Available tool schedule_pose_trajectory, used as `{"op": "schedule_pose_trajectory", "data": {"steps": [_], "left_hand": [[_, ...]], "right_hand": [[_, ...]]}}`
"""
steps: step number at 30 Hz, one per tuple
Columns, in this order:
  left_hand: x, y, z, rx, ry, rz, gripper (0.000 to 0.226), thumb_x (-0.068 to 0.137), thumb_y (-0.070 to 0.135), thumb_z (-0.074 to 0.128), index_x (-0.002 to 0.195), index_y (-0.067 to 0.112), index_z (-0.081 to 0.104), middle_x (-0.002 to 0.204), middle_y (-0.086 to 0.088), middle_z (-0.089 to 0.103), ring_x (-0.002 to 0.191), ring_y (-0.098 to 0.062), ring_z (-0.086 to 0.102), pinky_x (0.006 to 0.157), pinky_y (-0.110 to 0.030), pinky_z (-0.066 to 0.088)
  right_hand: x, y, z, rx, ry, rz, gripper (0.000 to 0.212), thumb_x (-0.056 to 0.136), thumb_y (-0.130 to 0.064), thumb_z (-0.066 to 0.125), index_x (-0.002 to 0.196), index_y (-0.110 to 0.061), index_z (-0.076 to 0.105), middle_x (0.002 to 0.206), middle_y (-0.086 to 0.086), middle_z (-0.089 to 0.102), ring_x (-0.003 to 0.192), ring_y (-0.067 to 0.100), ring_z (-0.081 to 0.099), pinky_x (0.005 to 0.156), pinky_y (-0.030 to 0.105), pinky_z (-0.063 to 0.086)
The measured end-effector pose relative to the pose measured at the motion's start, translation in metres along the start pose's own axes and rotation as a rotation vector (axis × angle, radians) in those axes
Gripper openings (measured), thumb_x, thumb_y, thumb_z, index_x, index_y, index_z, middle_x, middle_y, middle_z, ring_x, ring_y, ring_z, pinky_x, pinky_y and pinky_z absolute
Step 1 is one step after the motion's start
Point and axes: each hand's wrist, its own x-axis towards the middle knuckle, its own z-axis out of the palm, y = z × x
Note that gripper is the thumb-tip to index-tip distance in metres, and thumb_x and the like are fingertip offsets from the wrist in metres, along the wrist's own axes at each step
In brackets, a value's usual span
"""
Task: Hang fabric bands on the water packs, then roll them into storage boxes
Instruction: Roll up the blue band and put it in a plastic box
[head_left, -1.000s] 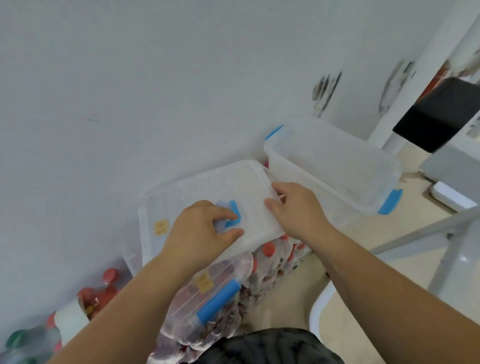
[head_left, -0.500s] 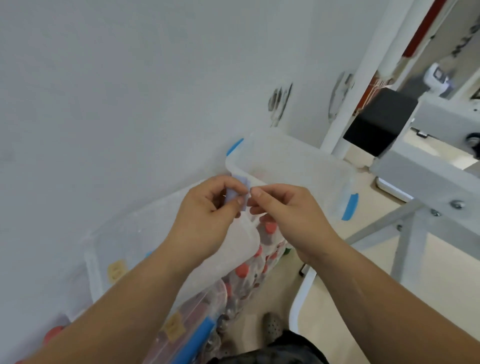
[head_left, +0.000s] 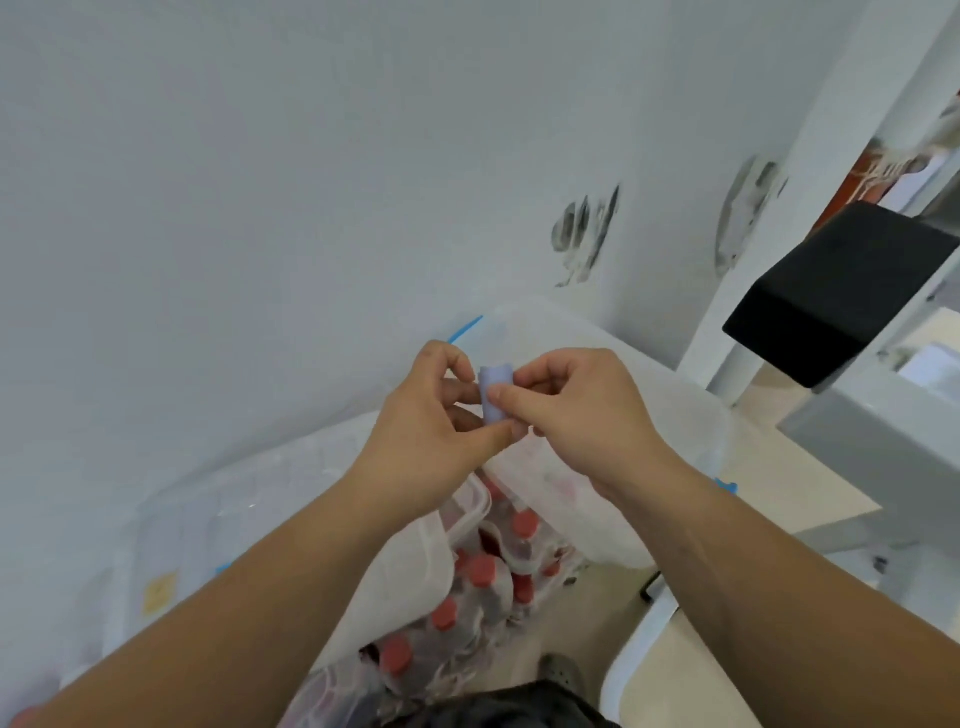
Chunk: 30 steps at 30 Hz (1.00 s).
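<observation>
A small pale lilac fabric band (head_left: 493, 392) is held up in front of me, rolled or folded into a short tube. My left hand (head_left: 436, 431) pinches it from the left and my right hand (head_left: 576, 410) pinches it from the right with thumb and forefinger. Below my hands lies a shrink-wrapped water pack (head_left: 483, 587) of bottles with red caps. A clear storage box (head_left: 670, 415) with blue latches stands open behind my hands. A second clear box (head_left: 208, 525) with its lid on sits to the left, against the wall.
A white wall fills the left and top. A black block (head_left: 836, 291) on a white post stands at the right, with a grey metal frame (head_left: 878, 447) beside it. Beige floor shows at the lower right, next to a white curved edge (head_left: 639, 649).
My hands left the lid of the left box and rose with the fabric band between them. The camera has tilted up and to the right.
</observation>
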Motion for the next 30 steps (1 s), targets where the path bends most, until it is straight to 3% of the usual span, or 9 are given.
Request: {"op": "schedule_pose_trajectory", "data": {"steps": [3, 5, 9, 12, 14, 17, 24, 30], "left_hand": [[0.008, -0.006, -0.01, 0.327, 0.139, -0.018, 0.042, 0.08, 0.036, 0.08, 0.107, 0.036, 0.048, 0.093, 0.011, 0.068, 0.064, -0.008, 0.064, 0.064, -0.026, 0.05], [0.011, -0.01, -0.018, 0.54, 0.196, -0.026, 0.042, 0.081, 0.04, 0.077, 0.116, 0.037, 0.054, 0.084, 0.011, 0.065, 0.066, -0.005, 0.059, 0.065, -0.024, 0.045], [0.015, -0.016, -0.02, 0.795, 0.098, -0.09, 0.05, 0.08, 0.059, 0.071, 0.126, 0.042, 0.059, 0.092, 0.013, 0.064, 0.082, -0.008, 0.058, 0.074, -0.026, 0.043], [0.021, -0.021, -0.017, 0.806, 0.065, -0.135, 0.054, 0.076, 0.064, 0.072, 0.125, 0.045, 0.061, 0.103, 0.015, 0.063, 0.089, -0.007, 0.055, 0.081, -0.027, 0.045], [0.026, -0.025, -0.018, 0.775, 0.086, -0.151, 0.054, 0.071, 0.064, 0.076, 0.12, 0.045, 0.064, 0.106, 0.017, 0.062, 0.093, -0.007, 0.055, 0.083, -0.026, 0.045], [0.028, -0.033, -0.022, 0.751, 0.105, -0.166, 0.055, 0.064, 0.066, 0.08, 0.114, 0.046, 0.068, 0.107, 0.019, 0.062, 0.1, -0.007, 0.058, 0.087, -0.027, 0.046], [0.03, -0.044, -0.022, 0.753, 0.127, -0.098, 0.062, 0.063, 0.065, 0.08, 0.119, 0.043, 0.068, 0.111, 0.014, 0.065, 0.103, -0.008, 0.06, 0.091, -0.027, 0.047], [0.032, -0.046, -0.022, 0.756, 0.131, -0.067, 0.065, 0.063, 0.066, 0.079, 0.122, 0.041, 0.067, 0.109, 0.014, 0.065, 0.1, -0.007, 0.059, 0.087, -0.024, 0.046]], "right_hand": [[0.03, 0.01, -0.009, -0.171, -0.045, -0.019, 0.023, 0.076, -0.035, 0.086, 0.071, -0.015, 0.076, 0.063, -0.003, 0.072, 0.053, 0.005, 0.057, 0.056, 0.026, 0.047], [0.053, 0.016, -0.012, -0.332, -0.113, -0.027, 0.028, 0.077, -0.037, 0.085, 0.068, -0.011, 0.075, 0.066, 0.003, 0.073, 0.052, 0.009, 0.055, 0.055, 0.027, 0.045], [0.09, 0.029, 0.007, -0.617, -0.27, -0.043, 0.033, 0.076, -0.04, 0.08, 0.058, -0.013, 0.073, 0.067, 0.008, 0.073, 0.057, 0.017, 0.061, 0.055, 0.028, 0.044], [0.103, 0.044, 0.028, -0.766, -0.377, -0.041, 0.038, 0.079, -0.04, 0.075, 0.05, -0.016, 0.069, 0.064, 0.006, 0.072, 0.062, 0.02, 0.066, 0.056, 0.026, 0.043], [0.112, 0.056, 0.035, -0.789, -0.429, -0.007, 0.033, 0.08, -0.04, 0.076, 0.058, -0.015, 0.074, 0.069, 0.004, 0.075, 0.07, 0.021, 0.069, 0.06, 0.026, 0.048], [0.119, 0.073, 0.044, -0.761, -0.473, 0.057, 0.031, 0.075, -0.042, 0.081, 0.068, -0.013, 0.078, 0.078, 0.007, 0.077, 0.078, 0.024, 0.072, 0.073, 0.032, 0.056], [0.121, 0.093, 0.057, -0.63, -0.478, 0.144, 0.03, 0.071, -0.036, 0.09, 0.061, -0.017, 0.069, 0.078, 0.011, 0.077, 0.068, 0.02, 0.067, 0.073, 0.032, 0.055], [0.119, 0.098, 0.064, -0.546, -0.491, 0.138, 0.028, 0.07, -0.036, 0.091, 0.08, -0.013, 0.078, 0.079, 0.003, 0.077, 0.077, 0.022, 0.073, 0.078, 0.039, 0.061]]}}
